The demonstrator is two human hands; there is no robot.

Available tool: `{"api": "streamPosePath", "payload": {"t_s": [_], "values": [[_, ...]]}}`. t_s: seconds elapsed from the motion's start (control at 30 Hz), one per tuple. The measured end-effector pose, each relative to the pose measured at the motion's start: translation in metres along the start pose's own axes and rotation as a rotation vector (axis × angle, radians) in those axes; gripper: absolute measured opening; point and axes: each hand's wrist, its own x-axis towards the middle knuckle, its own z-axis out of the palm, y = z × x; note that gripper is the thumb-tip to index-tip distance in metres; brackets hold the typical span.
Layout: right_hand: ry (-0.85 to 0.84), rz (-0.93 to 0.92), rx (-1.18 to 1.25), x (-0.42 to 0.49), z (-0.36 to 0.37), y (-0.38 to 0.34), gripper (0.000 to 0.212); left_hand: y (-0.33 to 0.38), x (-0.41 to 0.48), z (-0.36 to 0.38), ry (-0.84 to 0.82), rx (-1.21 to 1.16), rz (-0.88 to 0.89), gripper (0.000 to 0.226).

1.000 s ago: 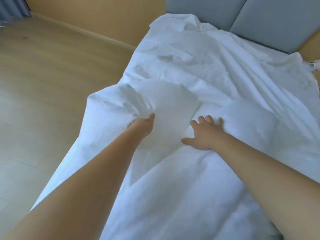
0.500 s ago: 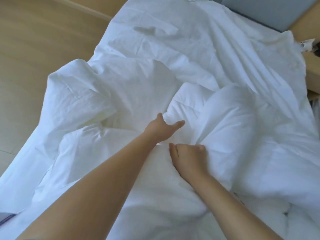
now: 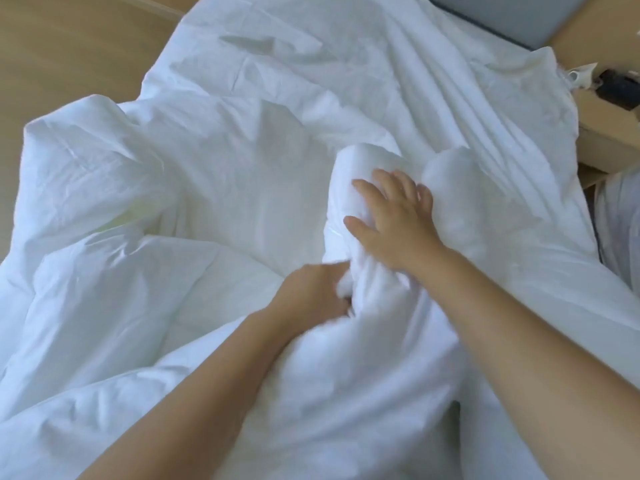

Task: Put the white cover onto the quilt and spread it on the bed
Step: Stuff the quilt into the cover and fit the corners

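The white cover (image 3: 346, 81) lies rumpled over the bed, its far part flat and wrinkled. Beneath and in front of it the thicker white quilt (image 3: 114, 296) bulges in padded folds at the lower left. My left hand (image 3: 311, 292) grips a bunched fold of white fabric at the middle. My right hand (image 3: 394, 216) lies with spread fingers on a rounded roll of fabric just beyond it, pressing it. Both forearms reach in from the bottom edge.
Wooden floor (image 3: 69, 46) runs along the left of the bed. A grey headboard (image 3: 502, 15) stands at the top right. A wooden bedside table (image 3: 613, 129) with small dark items is at the right edge.
My right hand has let go of the fabric, opened and moved forward onto the roll. My left hand has drawn back and closed on the bunched fold.
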Motion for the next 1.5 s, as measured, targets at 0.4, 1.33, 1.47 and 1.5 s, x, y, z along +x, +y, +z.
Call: {"api": "streamPosePath", "payload": {"t_s": [0.4, 1.33, 1.47, 1.5], "values": [[-0.518, 0.294, 0.267, -0.068, 0.008, 0.026, 0.061, 0.020, -0.075, -0.020, -0.199, 0.159, -0.075, 0.039], [-0.068, 0.048, -0.082, -0.167, -0.051, 0.217, 0.053, 0.179, 0.021, 0.181, -0.313, 0.573, 0.071, 0.074], [-0.293, 0.080, -0.223, -0.176, -0.037, 0.229, 0.064, 0.176, -0.017, 0.180, -0.442, 0.649, 0.156, 0.070], [-0.323, 0.060, -0.255, -0.182, -0.035, 0.230, 0.067, 0.177, -0.027, 0.176, -0.475, 0.641, 0.165, 0.070]]}}
